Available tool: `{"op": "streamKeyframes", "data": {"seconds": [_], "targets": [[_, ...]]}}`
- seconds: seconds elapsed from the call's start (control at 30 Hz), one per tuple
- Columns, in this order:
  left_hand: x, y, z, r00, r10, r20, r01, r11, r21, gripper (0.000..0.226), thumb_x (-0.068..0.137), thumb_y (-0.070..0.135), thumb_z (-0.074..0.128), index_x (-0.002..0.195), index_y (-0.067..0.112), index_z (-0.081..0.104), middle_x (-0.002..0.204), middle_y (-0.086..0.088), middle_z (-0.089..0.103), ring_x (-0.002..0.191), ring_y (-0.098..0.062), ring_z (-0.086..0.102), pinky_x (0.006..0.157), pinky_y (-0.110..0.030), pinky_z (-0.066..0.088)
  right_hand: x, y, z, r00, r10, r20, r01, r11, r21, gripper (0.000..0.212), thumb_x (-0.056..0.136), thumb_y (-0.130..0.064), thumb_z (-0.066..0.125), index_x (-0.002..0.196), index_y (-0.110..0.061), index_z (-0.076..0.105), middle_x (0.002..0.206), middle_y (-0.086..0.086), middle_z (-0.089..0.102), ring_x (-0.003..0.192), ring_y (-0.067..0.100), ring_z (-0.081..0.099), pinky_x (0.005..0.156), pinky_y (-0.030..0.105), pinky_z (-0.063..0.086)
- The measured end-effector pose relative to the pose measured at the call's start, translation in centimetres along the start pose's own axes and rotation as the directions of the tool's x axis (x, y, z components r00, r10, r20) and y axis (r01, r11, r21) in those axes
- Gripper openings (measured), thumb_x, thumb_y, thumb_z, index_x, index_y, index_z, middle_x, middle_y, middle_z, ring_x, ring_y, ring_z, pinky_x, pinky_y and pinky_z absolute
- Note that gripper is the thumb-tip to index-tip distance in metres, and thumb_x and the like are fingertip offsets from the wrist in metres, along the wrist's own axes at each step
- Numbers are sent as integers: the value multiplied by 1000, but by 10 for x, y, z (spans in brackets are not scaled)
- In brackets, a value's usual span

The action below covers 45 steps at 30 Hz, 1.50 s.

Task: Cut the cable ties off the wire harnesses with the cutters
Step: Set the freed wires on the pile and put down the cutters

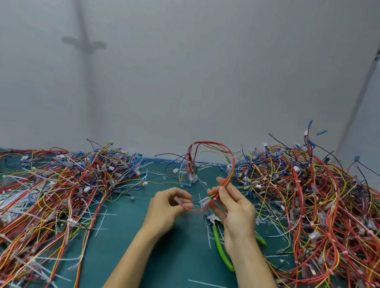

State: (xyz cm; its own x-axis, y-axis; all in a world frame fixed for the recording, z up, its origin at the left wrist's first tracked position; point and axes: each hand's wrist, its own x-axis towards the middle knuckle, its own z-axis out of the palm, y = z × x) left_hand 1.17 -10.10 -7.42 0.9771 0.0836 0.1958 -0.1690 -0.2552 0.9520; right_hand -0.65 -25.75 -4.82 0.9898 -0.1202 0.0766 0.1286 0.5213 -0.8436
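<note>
**Item: held harness (227, 179).** A red and yellow bundle lifted off the worktop (169, 271), above its middle. It arches toward the far edge, and its free end hangs back down near the mat. Judged to be raised and stretched this way so that its ties can be found and faced.

**Item: right grip (233, 210).** Fingers are curled round the bundle, just below the arch. It carries the weight and steadies the run.

**Item: left grip (167, 208).** Pinches the lower end of the same bundle, a thin red loop with a clear sleeve, and draws it taut against the right grip.

**Item: cutters (218, 241).** Green-handled and lying flat on the worktop, right of centre, partly under the right wrist. Neither grip touches them. Judged to be parked within reach while both grips sort the wires.

**Item: left pile (49, 187).** Harnesses heaped along the left edge.

**Item: right pile (309, 193).** A taller heap along the right edge. The bare lane between the piles serves as the work zone.

**Item: loose ties (206, 283).** Pale strips scattered on the mat, most of them about the cutters.

**Status, judged:** selecting a tie, with no cut in hand.
</note>
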Motion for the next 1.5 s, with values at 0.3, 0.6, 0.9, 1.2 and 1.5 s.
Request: {"op": "streamKeyframes", "data": {"seconds": [0.3,0.6,0.9,1.2,1.5], "targets": [[4,17,4,989,-18,-149,-53,886,-460,34,95,-3,35,102,10,66,94,-7,76,89,-20,72,78,-20,54,-1,13,2,974,-135,180,206,861,-465,29,90,1,63,96,-25,75,73,-6,75,73,0,68,73,16,50],[1,23,-1,957,-93,-276,-123,730,-672,14,96,21,58,101,10,63,91,-7,76,80,-21,74,65,-26,59,-2,22,4,953,46,300,222,569,-792,21,89,-12,67,96,-29,78,71,-14,72,62,-11,62,62,5,43],[0,13,4,962,220,-163,-249,950,-190,22,98,2,50,110,16,63,72,8,69,54,-7,51,58,-21,48,0,19,6,993,-75,91,116,772,-625,32,84,-36,73,109,-24,57,111,-8,62,93,8,61,80,27,50],[-2,2,23,916,397,52,-400,903,158,49,94,2,58,117,45,65,89,15,73,81,2,67,78,-31,56,0,12,3,956,-287,66,271,768,-580,19,86,-36,71,104,-30,73,104,-10,70,97,11,64,87,47,54],[-4,1,23,835,538,118,-547,789,278,32,75,21,82,105,32,76,93,18,65,85,2,61,74,-19,48,8,11,-6,970,-235,-69,170,848,-501,15,90,-13,66,86,-22,77,80,-1,75,76,19,68,72,37,57]]}}
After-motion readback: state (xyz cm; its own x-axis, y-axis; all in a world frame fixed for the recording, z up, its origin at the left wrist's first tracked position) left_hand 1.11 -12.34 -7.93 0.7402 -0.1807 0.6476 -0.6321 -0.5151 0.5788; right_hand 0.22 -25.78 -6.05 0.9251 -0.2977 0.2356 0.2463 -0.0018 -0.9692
